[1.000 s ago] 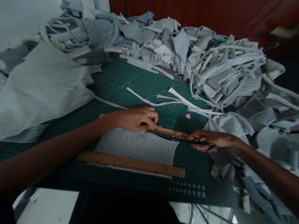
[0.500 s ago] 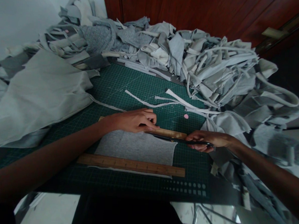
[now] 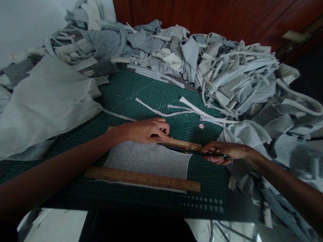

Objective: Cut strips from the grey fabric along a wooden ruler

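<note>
- Gripping black scissors (image 3: 195, 152) with right hand (image 3: 226, 148) curled round the handles, blades along gray fabric (image 3: 148, 160)
- Resting left hand (image 3: 148, 130) on upper wooden ruler (image 3: 188, 144), cannot tell if pinching

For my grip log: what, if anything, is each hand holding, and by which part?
The right hand holds black scissors by the handles. The left hand lies over the far wooden ruler; any grip there is hidden.

My feed comes through dim: I see a pale wall (image 3: 26, 16) at far left, a red-brown wooden door (image 3: 210, 15) across the far side, its handle (image 3: 297, 36) at right, and pale floor (image 3: 58, 227) near.
</note>
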`<action>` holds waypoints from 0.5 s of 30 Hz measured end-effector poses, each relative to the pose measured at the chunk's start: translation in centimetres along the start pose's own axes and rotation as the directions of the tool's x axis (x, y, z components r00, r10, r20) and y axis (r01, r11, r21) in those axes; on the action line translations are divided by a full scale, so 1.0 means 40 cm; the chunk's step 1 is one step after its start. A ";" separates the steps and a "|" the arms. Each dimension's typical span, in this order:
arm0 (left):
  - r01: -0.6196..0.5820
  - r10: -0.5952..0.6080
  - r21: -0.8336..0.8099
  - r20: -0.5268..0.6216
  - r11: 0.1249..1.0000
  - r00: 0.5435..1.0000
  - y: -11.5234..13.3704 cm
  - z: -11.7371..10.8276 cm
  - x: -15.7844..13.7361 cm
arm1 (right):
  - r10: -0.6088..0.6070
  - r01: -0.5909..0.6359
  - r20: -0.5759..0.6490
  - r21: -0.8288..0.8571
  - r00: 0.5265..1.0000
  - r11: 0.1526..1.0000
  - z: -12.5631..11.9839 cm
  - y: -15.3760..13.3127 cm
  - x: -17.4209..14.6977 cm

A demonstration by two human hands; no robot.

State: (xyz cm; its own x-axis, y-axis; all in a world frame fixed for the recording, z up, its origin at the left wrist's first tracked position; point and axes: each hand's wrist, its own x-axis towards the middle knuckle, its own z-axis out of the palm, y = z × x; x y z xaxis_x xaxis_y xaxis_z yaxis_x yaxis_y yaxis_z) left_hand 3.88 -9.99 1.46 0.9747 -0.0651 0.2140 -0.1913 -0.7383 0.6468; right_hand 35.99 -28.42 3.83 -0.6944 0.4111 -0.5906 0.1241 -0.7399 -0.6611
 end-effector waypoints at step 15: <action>0.003 -0.003 0.005 0.007 1.000 1.000 0.001 -0.002 -0.001 | -0.011 0.011 -0.006 0.018 1.000 1.000 -0.018 0.016 -0.018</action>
State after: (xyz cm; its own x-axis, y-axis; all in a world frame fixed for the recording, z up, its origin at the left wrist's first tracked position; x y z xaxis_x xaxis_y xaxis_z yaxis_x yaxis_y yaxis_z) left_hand 3.83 -9.98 1.53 0.9761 -0.0674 0.2064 -0.1874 -0.7415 0.6442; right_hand 37.07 -28.80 3.49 -0.6911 0.4225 -0.5864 0.1037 -0.7450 -0.6590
